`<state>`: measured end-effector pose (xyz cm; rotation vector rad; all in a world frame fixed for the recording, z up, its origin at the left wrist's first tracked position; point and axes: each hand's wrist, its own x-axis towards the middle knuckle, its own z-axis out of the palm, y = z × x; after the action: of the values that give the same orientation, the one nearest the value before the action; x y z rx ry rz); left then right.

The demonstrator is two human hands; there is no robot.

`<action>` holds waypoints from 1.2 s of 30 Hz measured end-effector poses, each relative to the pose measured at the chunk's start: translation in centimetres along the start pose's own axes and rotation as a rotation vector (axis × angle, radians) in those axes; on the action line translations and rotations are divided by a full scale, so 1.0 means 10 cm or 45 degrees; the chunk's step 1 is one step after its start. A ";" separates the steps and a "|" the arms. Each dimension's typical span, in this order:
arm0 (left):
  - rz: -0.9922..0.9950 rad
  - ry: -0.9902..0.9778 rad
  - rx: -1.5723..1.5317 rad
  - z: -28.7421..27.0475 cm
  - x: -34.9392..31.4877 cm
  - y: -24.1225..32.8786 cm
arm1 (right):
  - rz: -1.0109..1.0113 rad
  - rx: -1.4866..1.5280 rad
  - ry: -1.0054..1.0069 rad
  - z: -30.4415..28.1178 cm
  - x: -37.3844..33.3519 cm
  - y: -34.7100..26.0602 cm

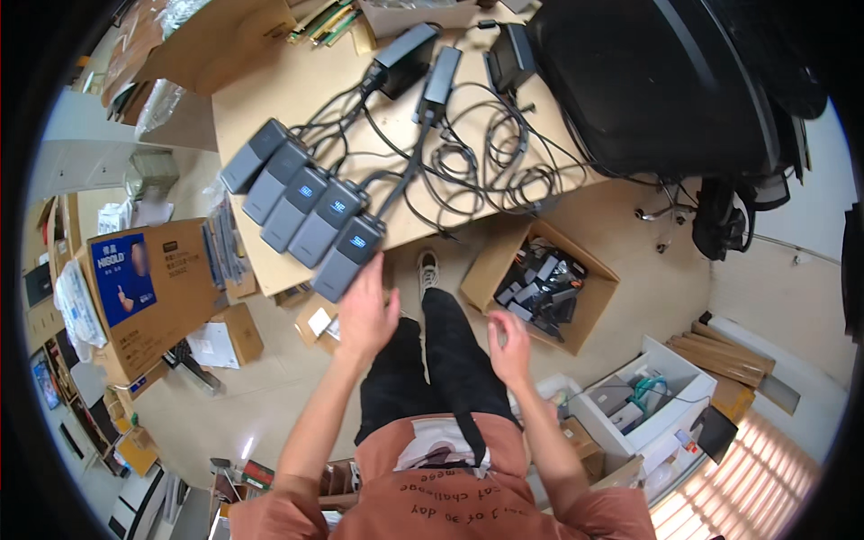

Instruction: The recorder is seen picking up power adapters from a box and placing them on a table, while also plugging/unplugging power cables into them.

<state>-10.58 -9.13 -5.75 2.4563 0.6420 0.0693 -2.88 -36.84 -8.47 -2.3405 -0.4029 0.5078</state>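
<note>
My left hand is at the near edge of the table, its fingertips against the side of a grey power bank with a lit display; its thumb stands apart. Beside that one, several more grey power banks lie in a slanted row, some with lit displays. Black cables run from the row's far ends to dark charger blocks farther back. Over the floor, near an open carton, my right hand hangs with loosely bent fingers apart and holds nothing.
Coiled black cables spread over the wooden table. The open carton on the floor holds many dark devices. A black office chair stands at the right. Large cardboard boxes are at the left; a white drawer unit is lower right.
</note>
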 end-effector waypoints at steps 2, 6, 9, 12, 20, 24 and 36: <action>-0.091 -0.065 -0.043 0.06 0.04 0.08 | 0.290 0.023 0.027 -0.05 -0.51 0.46; -0.231 0.014 -0.078 0.24 -0.02 -0.06 | 0.613 -0.057 0.123 -0.03 -1.38 1.71; -0.247 0.094 -0.060 0.32 0.00 -0.02 | 0.983 0.002 0.143 0.01 -1.95 2.60; -0.397 0.139 -0.093 0.45 0.07 0.03 | 1.123 -0.055 0.027 -0.04 -2.09 3.17; -0.390 -0.128 -0.047 2.56 -1.55 -0.32 | 0.826 -0.015 -0.042 0.80 -0.53 5.26; -0.362 -0.620 0.199 3.70 -2.32 -0.14 | 0.319 -0.745 -0.245 1.37 0.38 6.29; -0.503 -0.536 0.263 3.74 -2.12 -0.16 | -0.521 -1.288 -0.492 0.75 0.83 6.88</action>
<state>-22.82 -37.76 -35.42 2.3741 0.9586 -0.6798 10.81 -77.86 -63.14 -2.9410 -1.5857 0.6420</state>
